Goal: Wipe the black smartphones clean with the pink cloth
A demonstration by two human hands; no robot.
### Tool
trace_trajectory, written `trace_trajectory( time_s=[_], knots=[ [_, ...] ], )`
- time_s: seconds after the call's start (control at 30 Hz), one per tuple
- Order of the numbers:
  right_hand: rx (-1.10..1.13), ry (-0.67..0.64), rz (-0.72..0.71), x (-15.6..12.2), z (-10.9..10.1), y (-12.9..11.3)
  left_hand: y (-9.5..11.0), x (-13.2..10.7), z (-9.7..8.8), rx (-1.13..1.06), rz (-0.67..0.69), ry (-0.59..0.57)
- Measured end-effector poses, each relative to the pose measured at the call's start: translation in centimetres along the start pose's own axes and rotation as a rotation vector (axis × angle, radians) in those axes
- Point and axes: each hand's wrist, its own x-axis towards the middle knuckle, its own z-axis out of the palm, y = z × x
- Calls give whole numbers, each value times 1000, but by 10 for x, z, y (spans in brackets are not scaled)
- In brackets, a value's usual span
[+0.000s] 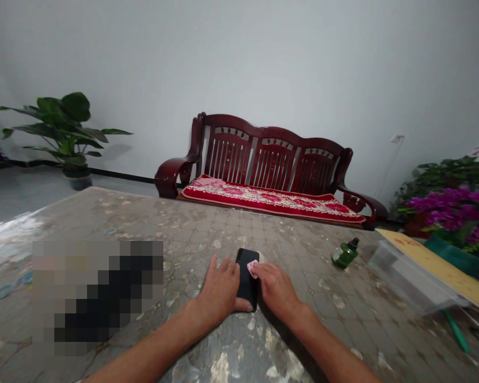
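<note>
A black smartphone (245, 287) lies flat on the patterned tabletop in front of me, its dark face up. My left hand (220, 284) holds the phone steady from its left side. The thumb presses at the lower edge, the index finger lies along the left edge, and the other fingers spread over the table. My right hand (275, 287) is closed on a small folded pink cloth (252, 268) and presses it against the upper right part of the screen. Whether the cloth is fabric or paper I cannot tell.
Right of my hands stands a green bottle (345, 254) with a black cap. Beyond it is a clear plastic box (413, 276) under a yellow board (443, 263), near purple flowers (459, 207). A pixelated patch covers the left of the table (175, 218). Behind stands a wooden bench (273, 159).
</note>
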Motion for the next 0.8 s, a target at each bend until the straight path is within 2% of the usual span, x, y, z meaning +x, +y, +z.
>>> trace_trajectory(
  time_s=[0.13,0.37,0.63,0.8],
  knots=[
    [-34,-27,-11,2,2,-1,0,1,1,-6,5,4],
    [-74,-36,148,28,2,9,-1,1,2,3,0,14],
    [-81,-81,30,16,3,-4,-1,2,6,-31,-1,33],
    [-87,-68,80,37,9,2,3,-1,2,-7,-4,23]
  ],
)
